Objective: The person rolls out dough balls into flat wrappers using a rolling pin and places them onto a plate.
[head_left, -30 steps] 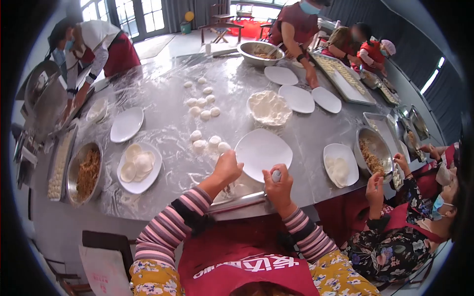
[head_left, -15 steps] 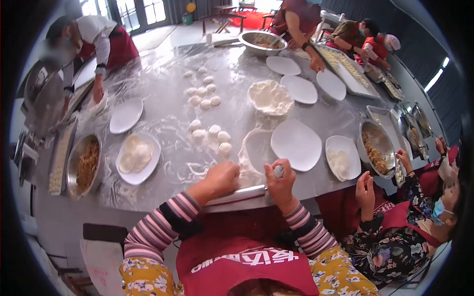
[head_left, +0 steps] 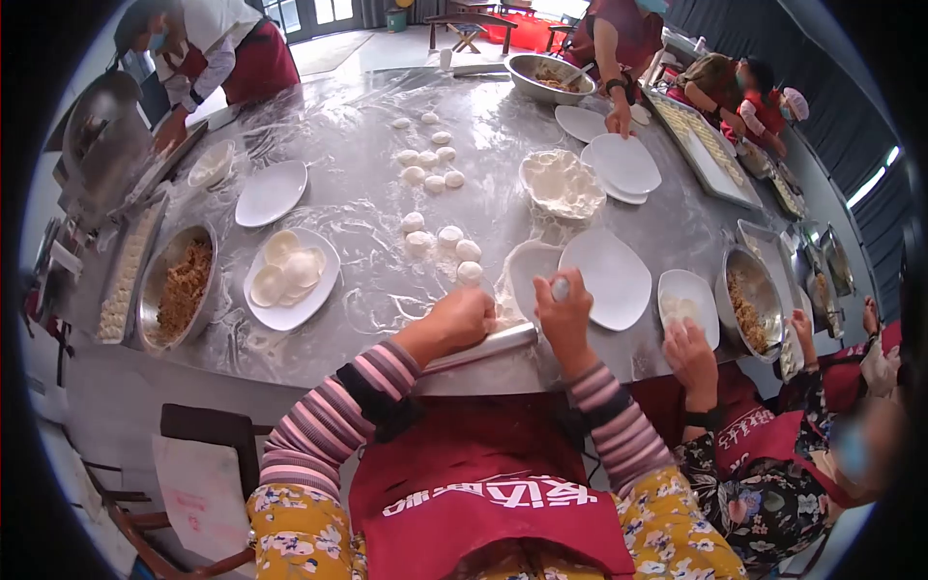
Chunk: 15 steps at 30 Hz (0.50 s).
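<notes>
My right hand (head_left: 565, 314) is closed around a rolling pin, and a rounded grey end pokes out above the fist. A shiny metal roller (head_left: 488, 347) lies across the table's near edge, one end by that hand; how it joins the grey end is hidden. My left hand (head_left: 460, 319) is closed low over the roller and floured table; whatever its fingers hold is out of sight. Just beyond it lie several floured dough balls (head_left: 468, 251). To the left, a white plate (head_left: 317, 307) bears round dough wrappers (head_left: 287, 269). A large white plate (head_left: 607, 280) sits beyond my right hand.
A bowl of flour (head_left: 563, 184) stands ahead. Metal bowls of filling (head_left: 186, 290) (head_left: 749, 307) flank the work area. A neighbour's hand (head_left: 690, 356) touches a plate of wrappers (head_left: 688, 307). Trays of dumplings (head_left: 131, 271) (head_left: 698, 145) line both sides.
The view has shifted. Both my hands and the roller are slightly farther from the table edge. The neighbour's hand has reached the wrapper plate. Across the table, a person's plate now overlaps another.
</notes>
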Available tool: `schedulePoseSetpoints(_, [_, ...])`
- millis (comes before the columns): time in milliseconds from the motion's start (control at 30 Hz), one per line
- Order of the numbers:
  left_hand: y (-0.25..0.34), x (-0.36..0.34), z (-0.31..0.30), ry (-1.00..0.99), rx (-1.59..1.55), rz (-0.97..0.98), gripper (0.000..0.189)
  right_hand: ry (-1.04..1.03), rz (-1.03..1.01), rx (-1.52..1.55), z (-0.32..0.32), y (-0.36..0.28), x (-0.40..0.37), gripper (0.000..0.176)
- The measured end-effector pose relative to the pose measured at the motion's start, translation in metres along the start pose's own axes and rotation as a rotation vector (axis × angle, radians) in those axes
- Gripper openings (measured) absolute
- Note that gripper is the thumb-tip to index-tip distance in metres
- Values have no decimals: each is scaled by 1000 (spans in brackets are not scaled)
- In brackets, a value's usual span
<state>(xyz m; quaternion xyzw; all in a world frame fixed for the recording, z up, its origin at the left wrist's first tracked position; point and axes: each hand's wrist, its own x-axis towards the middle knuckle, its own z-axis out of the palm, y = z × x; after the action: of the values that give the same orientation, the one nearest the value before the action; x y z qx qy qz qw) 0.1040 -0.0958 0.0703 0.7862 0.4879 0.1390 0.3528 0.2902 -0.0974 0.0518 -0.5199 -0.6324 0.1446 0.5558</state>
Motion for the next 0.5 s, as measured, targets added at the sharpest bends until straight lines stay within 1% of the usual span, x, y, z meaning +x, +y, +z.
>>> schedulePoseSetpoints(67, [-12, 1, 4, 3, -26, 20, 10, 26, -37, -107, -24, -4, -28, 24])
schedulePoseSetpoints(100, [-15, -1, 5, 8, -71, 7, 10, 12, -43, -108, -29, -2, -37, 24])
schedulePoseSetpoints(167, [-20, -2, 5, 4, -113, -12, 10, 27, 65, 37, -37, 1, -52, 24])
schedulePoseSetpoints(200, [-19, -2, 4, -41, -113, 14, 11, 31, 83, 36, -32, -2, -47, 24])
schedulePoseSetpoints(267, [-13, 2, 3, -102, -97, 49, 12, 84, -77, -94, -10, -10, -11, 24])
schedulePoseSetpoints(300, [-8, 4, 2, -64, -27, 21, 13, 99, -68, -91, -1, -10, 2, 24])
schedulePoseSetpoints(333, [-4, 6, 2, -26, 41, -9, 14, 63, -73, -65, 7, -9, 13, 24])
schedulePoseSetpoints(367, [-7, 8, 5, 11, 42, -1, 15, 25, -79, -38, 12, -9, 16, 24])
schedulePoseSetpoints(400, [-4, 6, 2, 9, 50, 1, 15, 32, -78, -35, 10, -10, 13, 24])
schedulePoseSetpoints(467, [2, 1, 0, -53, 41, 19, 14, 82, -120, -36, -1, -7, -1, 24])
schedulePoseSetpoints(500, [-4, 1, 3, -47, 73, 61, 15, 92, -191, -153, -15, -15, -12, 21])
